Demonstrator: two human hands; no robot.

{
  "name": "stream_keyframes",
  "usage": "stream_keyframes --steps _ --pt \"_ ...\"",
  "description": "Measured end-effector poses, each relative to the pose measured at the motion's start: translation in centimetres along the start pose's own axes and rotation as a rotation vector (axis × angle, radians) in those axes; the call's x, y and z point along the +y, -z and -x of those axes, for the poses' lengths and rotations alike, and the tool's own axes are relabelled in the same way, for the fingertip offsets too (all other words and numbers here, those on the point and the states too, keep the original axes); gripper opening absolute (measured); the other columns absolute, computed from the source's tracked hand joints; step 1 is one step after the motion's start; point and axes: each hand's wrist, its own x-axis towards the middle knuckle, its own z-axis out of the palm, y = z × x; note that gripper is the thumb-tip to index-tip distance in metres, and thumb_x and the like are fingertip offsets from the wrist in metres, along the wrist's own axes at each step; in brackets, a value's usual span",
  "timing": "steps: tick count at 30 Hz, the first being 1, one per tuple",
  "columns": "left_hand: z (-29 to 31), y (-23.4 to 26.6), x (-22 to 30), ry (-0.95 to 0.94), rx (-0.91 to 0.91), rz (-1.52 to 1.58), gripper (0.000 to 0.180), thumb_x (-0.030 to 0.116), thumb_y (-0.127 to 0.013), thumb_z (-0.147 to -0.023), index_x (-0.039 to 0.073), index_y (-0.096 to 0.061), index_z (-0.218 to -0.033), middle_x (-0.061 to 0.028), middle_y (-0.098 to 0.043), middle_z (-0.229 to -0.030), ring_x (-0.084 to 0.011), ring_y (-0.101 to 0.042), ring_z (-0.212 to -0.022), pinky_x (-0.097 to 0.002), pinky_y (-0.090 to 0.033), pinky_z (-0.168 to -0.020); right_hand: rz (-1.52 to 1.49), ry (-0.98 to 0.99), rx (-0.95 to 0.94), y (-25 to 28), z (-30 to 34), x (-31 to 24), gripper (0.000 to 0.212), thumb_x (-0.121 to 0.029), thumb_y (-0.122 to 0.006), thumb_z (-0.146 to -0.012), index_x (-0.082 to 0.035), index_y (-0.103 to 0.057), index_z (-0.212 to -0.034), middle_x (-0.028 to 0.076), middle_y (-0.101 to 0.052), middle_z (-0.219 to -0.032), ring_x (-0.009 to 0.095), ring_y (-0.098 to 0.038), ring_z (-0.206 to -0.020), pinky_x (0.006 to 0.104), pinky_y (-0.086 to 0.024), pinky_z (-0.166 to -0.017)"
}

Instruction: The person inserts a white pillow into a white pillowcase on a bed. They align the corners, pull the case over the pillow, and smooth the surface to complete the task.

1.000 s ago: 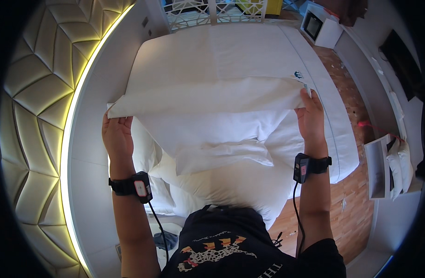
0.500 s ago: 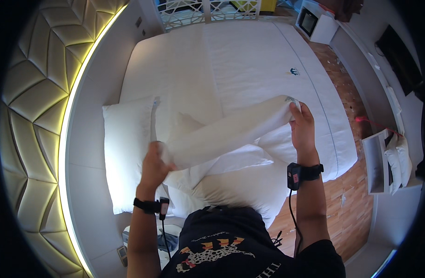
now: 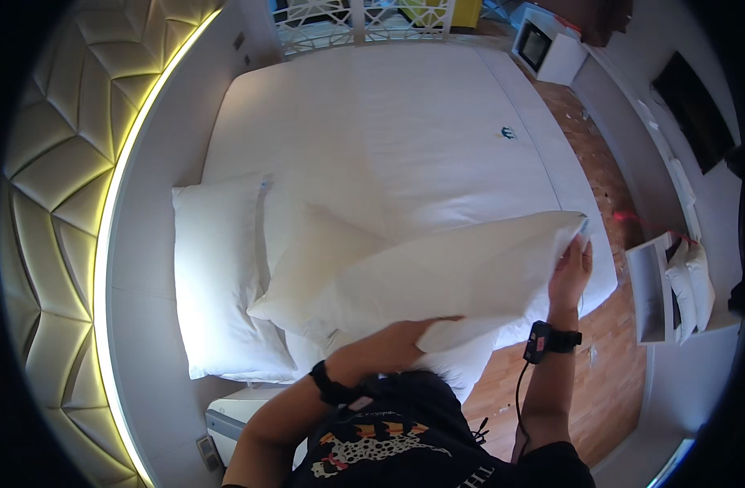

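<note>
A white pillowcase (image 3: 445,272) stretches across in front of me above the near side of the bed; whether a pillow is inside, I cannot tell. My right hand (image 3: 571,272) is closed on its right end, near a corner with a small mark. My left hand (image 3: 397,346) is at its near edge, fingers lying over the cloth and partly hidden by it. Its left part droops toward a white pillow (image 3: 218,276) lying at the headboard side. More white bedding shows beneath it, and a pale pointed shape behind it is blurred.
The large bed (image 3: 437,122) wears a white cover with a blue line. A padded wall (image 3: 55,244) with a light strip runs along the left. On the right are a white shelf box (image 3: 653,289) holding small pillows, a wall screen (image 3: 697,110) and wooden floor (image 3: 608,382).
My left hand has moved right and nearer, from the left end to the near edge. My right hand has moved right and slightly nearer. The pillowcase now spreads wider.
</note>
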Motion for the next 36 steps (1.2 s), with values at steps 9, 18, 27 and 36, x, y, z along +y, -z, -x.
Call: stream_keyframes --steps 9,18,27,36 --pt "-6.1 -7.4 8.7 -0.233 -0.615 0.172 0.058 0.023 -0.062 -0.106 0.002 -0.043 -0.156 -0.0189 -0.060 -0.144 -0.0271 -0.057 -0.128 -0.0368 -0.042 -0.112 0.387 0.265 -0.005 5.0 1.9 -16.7 0.039 -0.022 -0.048 -0.112 -0.009 -0.050 -0.148 0.008 -0.065 -0.129 0.018 -0.066 -0.114 0.0329 -0.057 -0.093" --pt "-3.3 -4.1 8.1 0.063 -0.364 0.380 0.059 0.022 -0.078 -0.097 0.001 -0.055 -0.147 -0.0117 -0.067 -0.134 -0.0207 -0.062 -0.123 -0.0348 -0.048 -0.107 0.560 0.469 -0.162 0.5 -1.4 -20.7 0.045 -0.025 -0.048 -0.112 -0.008 -0.044 -0.154 0.010 -0.062 -0.135 0.019 -0.061 -0.124 0.0343 -0.052 -0.101" --pt "11.9 2.8 -11.1 -0.046 0.626 -0.080 0.044 0.015 -0.071 -0.100 -0.002 -0.060 -0.139 -0.0129 -0.067 -0.137 -0.0251 -0.065 -0.124 -0.0362 -0.051 -0.107 0.513 0.154 -0.715 -16.5 2.2 3.9 0.084 -0.017 -0.070 -0.100 0.002 -0.020 -0.165 0.024 -0.034 -0.164 0.035 -0.040 -0.149 0.0425 -0.032 -0.123" --pt "19.8 10.3 -29.3 0.521 1.106 0.460 0.053 0.037 -0.064 -0.103 -0.005 -0.064 -0.136 -0.0122 -0.072 -0.116 -0.0201 -0.065 -0.105 -0.0338 -0.052 -0.091 0.867 -0.018 -1.129 -29.3 12.8 26.6 0.090 -0.011 -0.071 -0.096 0.003 -0.014 -0.165 0.025 -0.008 -0.174 0.042 -0.016 -0.160 0.0446 -0.025 -0.128"
